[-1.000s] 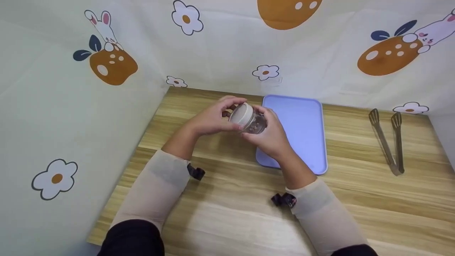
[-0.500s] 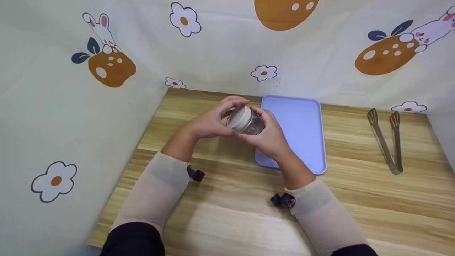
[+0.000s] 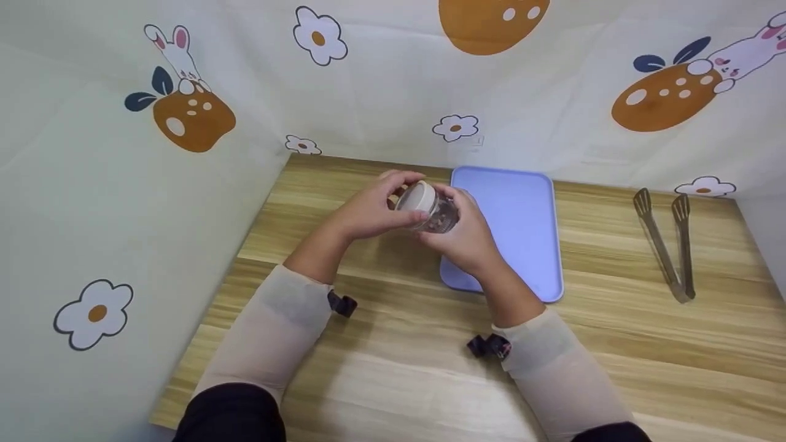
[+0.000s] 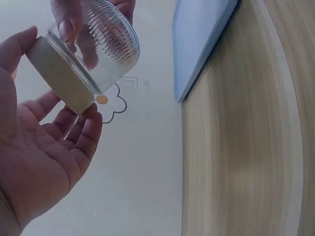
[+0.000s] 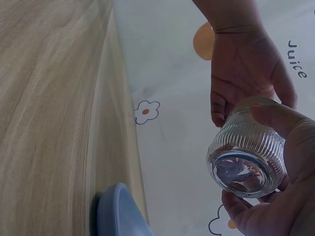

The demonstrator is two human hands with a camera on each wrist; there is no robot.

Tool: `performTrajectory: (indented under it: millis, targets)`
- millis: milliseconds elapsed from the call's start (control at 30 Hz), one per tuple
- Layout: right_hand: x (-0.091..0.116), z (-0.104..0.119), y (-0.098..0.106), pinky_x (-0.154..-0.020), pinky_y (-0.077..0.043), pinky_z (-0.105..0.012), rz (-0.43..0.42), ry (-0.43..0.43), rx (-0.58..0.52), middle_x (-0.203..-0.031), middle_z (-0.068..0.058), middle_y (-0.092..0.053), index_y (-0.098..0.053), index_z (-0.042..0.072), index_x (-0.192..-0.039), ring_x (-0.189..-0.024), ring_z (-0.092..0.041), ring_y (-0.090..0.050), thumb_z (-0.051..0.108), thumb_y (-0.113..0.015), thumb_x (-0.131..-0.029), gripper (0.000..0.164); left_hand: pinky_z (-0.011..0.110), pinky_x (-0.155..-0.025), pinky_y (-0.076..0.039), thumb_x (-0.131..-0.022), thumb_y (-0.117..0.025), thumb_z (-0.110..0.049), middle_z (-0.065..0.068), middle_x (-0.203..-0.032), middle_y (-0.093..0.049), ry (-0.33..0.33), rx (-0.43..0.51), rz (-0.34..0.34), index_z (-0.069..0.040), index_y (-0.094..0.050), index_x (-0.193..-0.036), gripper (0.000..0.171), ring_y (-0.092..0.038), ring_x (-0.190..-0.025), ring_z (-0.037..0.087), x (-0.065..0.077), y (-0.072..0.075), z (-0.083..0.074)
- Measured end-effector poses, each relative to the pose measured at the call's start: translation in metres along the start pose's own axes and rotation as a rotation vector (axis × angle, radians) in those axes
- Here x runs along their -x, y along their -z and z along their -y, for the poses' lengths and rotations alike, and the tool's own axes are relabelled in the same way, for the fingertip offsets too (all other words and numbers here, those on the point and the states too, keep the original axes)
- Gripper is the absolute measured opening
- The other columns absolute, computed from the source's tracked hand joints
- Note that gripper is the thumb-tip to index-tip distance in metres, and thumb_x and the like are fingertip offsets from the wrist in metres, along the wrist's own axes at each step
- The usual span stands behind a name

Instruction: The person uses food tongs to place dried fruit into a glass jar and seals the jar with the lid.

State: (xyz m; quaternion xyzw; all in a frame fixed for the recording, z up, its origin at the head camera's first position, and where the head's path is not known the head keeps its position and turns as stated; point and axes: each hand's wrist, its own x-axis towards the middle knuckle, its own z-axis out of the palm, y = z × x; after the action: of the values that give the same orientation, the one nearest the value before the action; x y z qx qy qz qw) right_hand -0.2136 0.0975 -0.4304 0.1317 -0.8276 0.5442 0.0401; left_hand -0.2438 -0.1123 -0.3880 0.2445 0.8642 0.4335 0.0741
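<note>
Both hands hold a ribbed clear glass jar (image 3: 444,216) in the air, tilted, its lid end toward the left. My left hand (image 3: 371,210) grips the pale lid (image 3: 417,197) with thumb and fingers around its rim; the left wrist view shows the beige lid (image 4: 61,76) between the thumb and the fingertips. Around the glass body curls my right hand (image 3: 466,236). In the right wrist view the jar's round base (image 5: 242,173) faces the camera. The lid sits on the jar's mouth. No contents can be made out clearly through the glass.
A lavender-blue tray (image 3: 522,239) lies on the wooden table (image 3: 393,368), behind and right of the jar. Metal tongs (image 3: 669,252) with slotted ends lie farther right, spread apart. Patterned cloth walls (image 3: 368,80) stand at the back and sides.
My left hand has shifted its hold on the lid, and its thumb now lies farther along the rim. The right hand and jar stay in nearly the same place.
</note>
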Motion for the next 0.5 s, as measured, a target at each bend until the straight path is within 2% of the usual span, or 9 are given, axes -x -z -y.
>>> performTrajectory:
  millis: [167, 267, 333, 400, 500]
  targets:
    - [0.0008, -0.0002, -0.0003, -0.107, -0.040, -0.047, -0.006, 0.006, 0.000, -0.141, -0.004, -0.050, -0.051, 0.019, -0.140, -0.126, -0.022, -0.047, 0.035, -0.091, -0.064, 0.087, 0.044, -0.104, -0.047, -0.076, -0.082, -0.028, -0.010, -0.143, -0.046, -0.102, 0.098, 0.065, -0.033, -0.051, -0.141, 0.072, -0.047, -0.127, 0.013, 0.0000, 0.0014, 0.0027]
    - [0.0020, -0.0004, -0.0008, -0.107, -0.040, -0.046, -0.003, 0.009, -0.006, -0.141, -0.004, -0.050, -0.050, 0.017, -0.141, -0.126, -0.022, -0.048, 0.039, -0.091, -0.064, 0.090, 0.049, -0.109, -0.042, -0.074, -0.079, -0.006, -0.005, -0.147, -0.043, -0.173, 0.190, 0.118, -0.023, -0.051, -0.141, 0.075, -0.044, -0.133, 0.016, 0.0002, 0.0013, 0.0047]
    - [0.0027, -0.0003, -0.0013, -0.107, -0.040, -0.046, -0.002, 0.011, -0.007, -0.141, -0.005, -0.049, -0.049, 0.016, -0.141, -0.126, -0.023, -0.048, 0.040, -0.091, -0.064, 0.092, 0.050, -0.111, -0.040, -0.072, -0.077, 0.003, -0.002, -0.148, -0.042, -0.204, 0.237, 0.140, -0.017, -0.052, -0.140, 0.076, -0.042, -0.135, 0.018, 0.0003, 0.0008, 0.0051]
    - [0.0027, -0.0004, -0.0015, -0.106, -0.040, -0.045, -0.003, 0.015, -0.003, -0.141, -0.005, -0.050, -0.049, 0.016, -0.141, -0.126, -0.023, -0.048, 0.040, -0.091, -0.064, 0.091, 0.050, -0.113, -0.038, -0.071, -0.077, 0.004, -0.002, -0.150, -0.040, -0.213, 0.254, 0.146, -0.016, -0.050, -0.142, 0.079, -0.040, -0.137, 0.018, 0.0001, 0.0001, 0.0052]
    - [0.0022, -0.0004, -0.0014, -0.106, -0.040, -0.045, -0.011, 0.016, 0.000, -0.140, -0.004, -0.050, -0.051, 0.018, -0.140, -0.125, -0.022, -0.048, 0.039, -0.092, -0.063, 0.089, 0.051, -0.117, -0.033, -0.076, -0.080, -0.012, -0.006, -0.154, -0.034, -0.167, 0.212, 0.111, -0.026, -0.042, -0.147, 0.082, -0.035, -0.142, 0.016, 0.0010, -0.0001, 0.0027]
